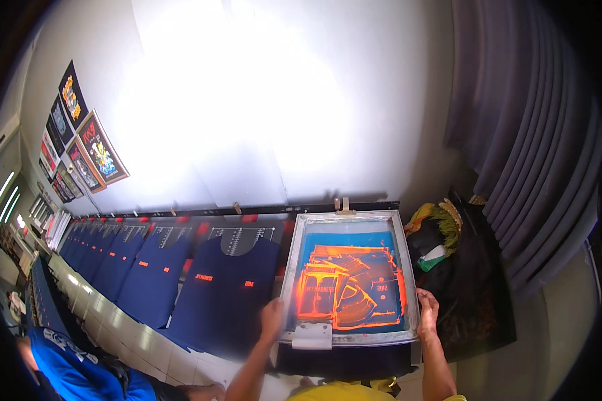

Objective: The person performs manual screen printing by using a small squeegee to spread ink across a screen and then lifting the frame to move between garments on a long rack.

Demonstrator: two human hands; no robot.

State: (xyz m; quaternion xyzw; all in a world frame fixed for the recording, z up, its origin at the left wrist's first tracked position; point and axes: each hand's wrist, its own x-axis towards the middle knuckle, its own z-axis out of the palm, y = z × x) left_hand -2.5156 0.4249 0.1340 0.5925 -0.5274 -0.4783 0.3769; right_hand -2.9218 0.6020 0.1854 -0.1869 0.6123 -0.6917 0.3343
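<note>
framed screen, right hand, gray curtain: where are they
Framed screen (348, 238): head view, blue strip of upper mesh
Right hand (427, 311): head view, middle of the hand
Gray curtain (530, 134): head view, middle folds

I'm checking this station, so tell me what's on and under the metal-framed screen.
Orange, ink-like smears spread over the screen, and a pale block sits at its near-left edge. Dark material shows past the near edge; the rest underneath is covered.
</note>
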